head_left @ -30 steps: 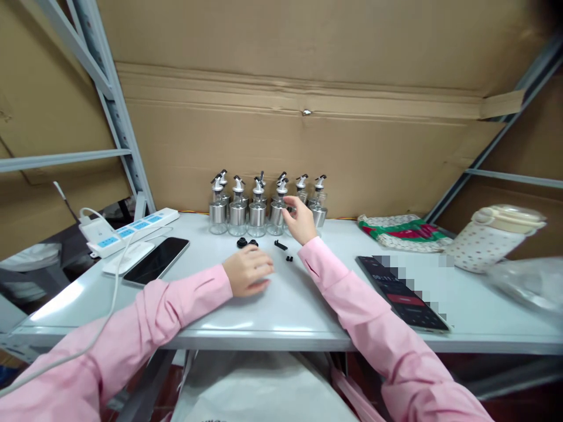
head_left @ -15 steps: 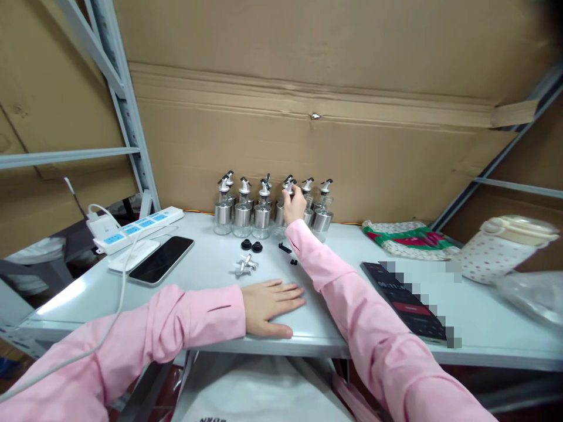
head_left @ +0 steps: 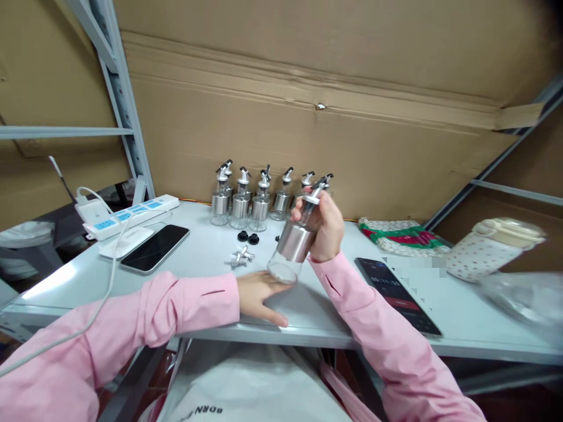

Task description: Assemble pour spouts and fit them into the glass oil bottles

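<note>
My right hand [head_left: 328, 225] is closed around the neck of an oil dispenser bottle [head_left: 295, 240], a glass bottle with a steel band and a pour spout. It is held tilted above the table, its base over the fingers of my left hand [head_left: 261, 298]. That left hand rests flat on the table near the front edge, thumb spread, part of its fingers hidden behind the bottle. Similar bottles [head_left: 240, 206] stand in rows by the cardboard. Two black stoppers [head_left: 248, 237] and some silver spout parts [head_left: 241, 257] lie in front of them.
On the left are a phone [head_left: 155, 248], a white charging pad [head_left: 127, 242] and a power strip [head_left: 132, 217] with a cable. At right lie a timer phone [head_left: 398, 296], a patterned cloth [head_left: 402, 237], a dotted cup [head_left: 492, 249] and clear plastic [head_left: 519, 296].
My right hand has lifted a bottle out of the row and brought it toward me, tilting it. My left hand stays on the table. The view has shifted slightly.
</note>
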Tool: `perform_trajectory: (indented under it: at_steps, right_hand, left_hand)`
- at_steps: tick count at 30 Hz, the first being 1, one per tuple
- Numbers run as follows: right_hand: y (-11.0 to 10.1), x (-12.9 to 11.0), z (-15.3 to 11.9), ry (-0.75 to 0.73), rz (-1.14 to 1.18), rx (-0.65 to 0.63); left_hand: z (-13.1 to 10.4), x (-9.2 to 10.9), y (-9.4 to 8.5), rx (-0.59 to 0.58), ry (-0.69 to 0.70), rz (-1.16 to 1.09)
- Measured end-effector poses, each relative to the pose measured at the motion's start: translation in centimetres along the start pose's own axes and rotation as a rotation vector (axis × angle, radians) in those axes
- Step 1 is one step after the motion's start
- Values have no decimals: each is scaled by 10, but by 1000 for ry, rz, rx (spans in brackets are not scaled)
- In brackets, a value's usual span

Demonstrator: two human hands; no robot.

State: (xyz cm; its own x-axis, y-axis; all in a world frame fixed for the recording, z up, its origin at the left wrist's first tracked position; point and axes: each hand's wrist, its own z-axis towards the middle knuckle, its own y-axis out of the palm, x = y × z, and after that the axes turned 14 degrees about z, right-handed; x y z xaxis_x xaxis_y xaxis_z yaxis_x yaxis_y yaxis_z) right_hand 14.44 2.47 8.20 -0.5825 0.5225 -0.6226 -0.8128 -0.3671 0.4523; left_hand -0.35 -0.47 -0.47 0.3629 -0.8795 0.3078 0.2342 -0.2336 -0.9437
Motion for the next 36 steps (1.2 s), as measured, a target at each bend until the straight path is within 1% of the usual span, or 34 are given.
perform_trajectory:
  at_steps: [2,4,6,9,11,13,16,18,21,24,26,28,33,36]
  right_hand:
    - [7,0,-7,110,40,-42]
    - [13,-2,-12,154,59,-58]
    - [17,-6,-16,181,77,-85]
    - [20,-12,-20,219,103,-162]
    - [20,-16,-21,226,109,-187]
    - [19,-19,-19,214,110,-165]
    - [19,-21,-17,210,130,-122]
    - [19,-19,-19,242,154,-138]
    - [21,-8,-27,273,173,-193]
    - [21,7,-36,281,120,-197]
    - [19,12,-40,278,68,-178]
    - [17,14,-41,264,30,-180]
    - [16,9,-41,243,-34,-281]
    - [19,9,-42,212,-61,-298]
  left_hand:
    - [-1,-1,-2,13,-33,-87]
    - [-1,-1,-4,24,-32,-145]
    - [0,1,-6,46,4,-169]
    - [2,4,-7,66,90,-200]
    - [3,4,-7,64,105,-260]
    - [3,1,-7,52,67,-369]
    - [4,-8,-7,15,-30,-600]
    - [5,-13,-8,12,-67,-747]
    - [6,-17,-12,50,-45,-922]
    - [5,-18,-15,-2,-48,-1046]
    - [4,-18,-16,-36,-66,-1067]
    - [3,-19,-16,-27,-78,-1046]
    - [3,-20,-16,20,-93,-988]
    - [2,-18,-19,-2,-81,-962]
